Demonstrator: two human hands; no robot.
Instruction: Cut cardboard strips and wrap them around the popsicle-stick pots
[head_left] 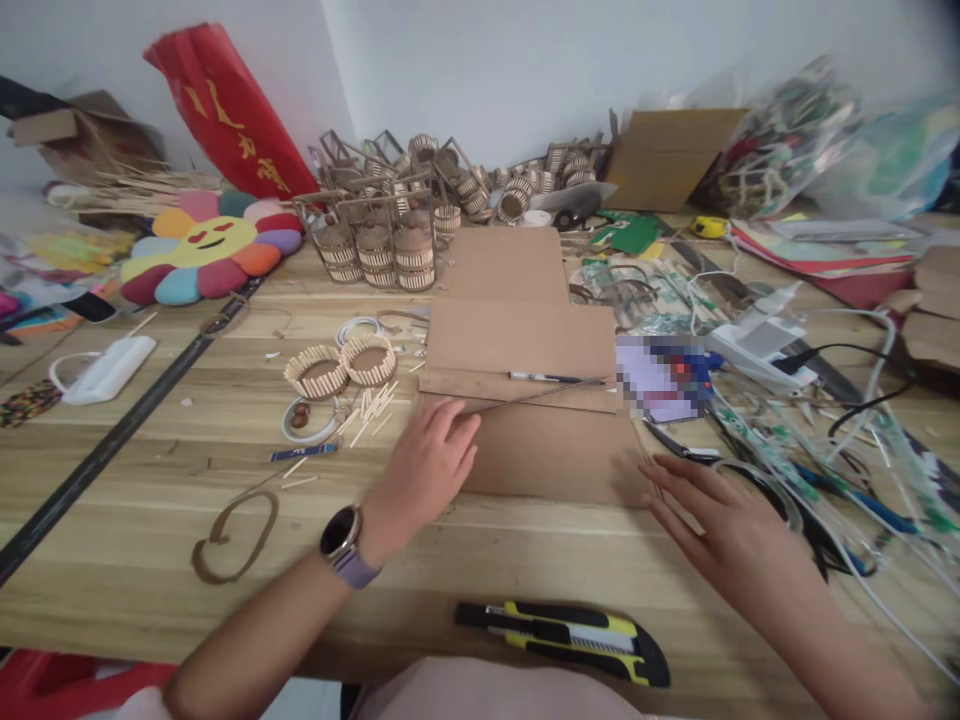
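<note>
My left hand (pixel 429 462), with a watch (pixel 341 532) on its wrist, lies fingers outstretched over the left edge of a folded cardboard sheet (pixel 540 455). A thin dark strip (pixel 536 396) slants across the cardboard from near those fingertips; whether they touch it I cannot tell. A pen (pixel 547 378) lies along the fold. At the sheet's right edge is my right hand (pixel 724 520), slightly blurred, its fingers extended and apart, the tips near the corner. Closest to me lies a yellow and black utility knife (pixel 562 640).
Two rings of small sticks (pixel 367 360), loose sticks (pixel 367 410) and a brown curled strip (pixel 234 537) lie left. Small bucket-like crafts (pixel 375 250) stand behind. Cables (pixel 847 400) and a white power strip (pixel 757 350) crowd the right. A flower cushion (pixel 210 245) is back left.
</note>
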